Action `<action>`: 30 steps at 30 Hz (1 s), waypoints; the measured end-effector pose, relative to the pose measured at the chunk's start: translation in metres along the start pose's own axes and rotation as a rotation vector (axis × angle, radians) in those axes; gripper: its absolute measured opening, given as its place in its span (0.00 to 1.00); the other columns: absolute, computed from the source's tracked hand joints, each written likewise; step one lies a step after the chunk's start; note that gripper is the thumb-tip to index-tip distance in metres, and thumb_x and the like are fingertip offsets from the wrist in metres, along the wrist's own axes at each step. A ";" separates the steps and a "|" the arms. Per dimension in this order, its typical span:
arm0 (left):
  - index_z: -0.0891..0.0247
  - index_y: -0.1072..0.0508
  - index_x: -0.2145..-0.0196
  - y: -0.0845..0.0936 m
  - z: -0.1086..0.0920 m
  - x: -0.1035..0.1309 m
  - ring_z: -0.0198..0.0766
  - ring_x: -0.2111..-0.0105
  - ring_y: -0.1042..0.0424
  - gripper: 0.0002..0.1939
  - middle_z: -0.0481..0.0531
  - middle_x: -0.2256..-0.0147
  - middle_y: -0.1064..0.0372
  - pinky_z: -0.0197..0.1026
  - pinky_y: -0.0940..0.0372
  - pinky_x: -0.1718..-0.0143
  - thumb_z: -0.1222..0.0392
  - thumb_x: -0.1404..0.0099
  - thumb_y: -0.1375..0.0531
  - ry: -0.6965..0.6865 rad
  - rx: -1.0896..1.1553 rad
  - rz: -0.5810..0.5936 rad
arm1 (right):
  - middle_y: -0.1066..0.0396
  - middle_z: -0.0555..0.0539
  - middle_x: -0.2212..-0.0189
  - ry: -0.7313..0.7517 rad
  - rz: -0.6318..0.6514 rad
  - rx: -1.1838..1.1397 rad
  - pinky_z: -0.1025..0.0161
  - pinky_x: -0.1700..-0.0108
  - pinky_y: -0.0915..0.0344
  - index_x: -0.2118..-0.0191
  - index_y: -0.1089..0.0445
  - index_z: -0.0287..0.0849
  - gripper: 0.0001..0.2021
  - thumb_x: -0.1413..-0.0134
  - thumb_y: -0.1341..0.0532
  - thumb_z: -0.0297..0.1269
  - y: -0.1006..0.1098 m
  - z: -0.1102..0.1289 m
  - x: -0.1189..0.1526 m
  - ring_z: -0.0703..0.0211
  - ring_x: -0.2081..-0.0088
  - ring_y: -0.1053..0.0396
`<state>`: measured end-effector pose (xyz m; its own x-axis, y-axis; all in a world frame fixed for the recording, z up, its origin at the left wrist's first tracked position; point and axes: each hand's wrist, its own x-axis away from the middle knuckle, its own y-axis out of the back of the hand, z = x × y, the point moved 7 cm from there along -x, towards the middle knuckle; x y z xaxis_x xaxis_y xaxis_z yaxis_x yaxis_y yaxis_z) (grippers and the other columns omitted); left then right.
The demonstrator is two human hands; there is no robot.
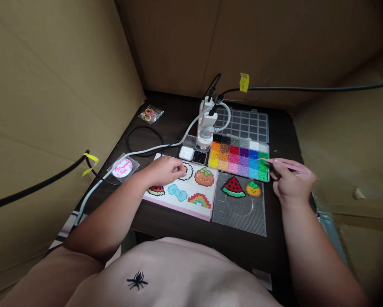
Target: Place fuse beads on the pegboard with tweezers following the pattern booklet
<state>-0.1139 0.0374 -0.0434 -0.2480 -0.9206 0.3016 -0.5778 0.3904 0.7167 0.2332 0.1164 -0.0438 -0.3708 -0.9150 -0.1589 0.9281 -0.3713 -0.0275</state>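
Note:
My right hand grips pink tweezers, whose thin tip reaches over the blue and green compartments of a bead box. The box holds small beads sorted by colour. My left hand rests closed on a pattern sheet, with its fingers curled and nothing visible in them. It covers part of the printed pictures; an orange persimmon, a bow and a rainbow show beside it. Right of the sheet lies a clear pegboard carrying a bead watermelon slice and a bead persimmon.
A white power strip with plugs and cables stands behind the sheet. Near it are small boxes of white beads and black beads. A white cable crosses the table at left. Cardboard walls surround the table.

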 end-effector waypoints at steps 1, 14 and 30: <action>0.63 0.27 0.73 0.000 0.000 0.000 0.34 0.76 0.36 0.12 0.48 0.76 0.31 0.36 0.49 0.73 0.52 0.40 0.43 0.003 0.007 0.003 | 0.29 0.46 0.83 -0.018 -0.009 0.002 0.68 0.85 0.47 0.76 0.26 0.35 0.10 0.68 0.28 0.33 0.001 -0.001 -0.001 0.67 0.85 0.39; 0.63 0.27 0.74 0.000 0.003 0.000 0.34 0.77 0.35 0.12 0.46 0.78 0.31 0.36 0.47 0.75 0.52 0.42 0.42 0.004 0.073 -0.024 | 0.36 0.50 0.87 -0.102 -0.026 -0.137 0.70 0.87 0.47 0.81 0.32 0.34 0.13 0.73 0.27 0.32 -0.001 -0.002 -0.005 0.70 0.86 0.43; 0.64 0.37 0.85 0.049 -0.006 0.028 0.28 0.83 0.46 0.19 0.44 0.85 0.44 0.35 0.51 0.80 0.58 0.40 0.39 -0.266 0.610 -0.635 | 0.33 0.48 0.86 -0.225 0.013 -0.249 0.72 0.87 0.48 0.80 0.33 0.35 0.12 0.71 0.29 0.27 0.000 -0.007 -0.012 0.70 0.86 0.43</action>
<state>-0.1445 0.0302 0.0038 0.1290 -0.9613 -0.2435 -0.9581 -0.1842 0.2193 0.2379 0.1286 -0.0492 -0.3314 -0.9416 0.0599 0.9024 -0.3349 -0.2713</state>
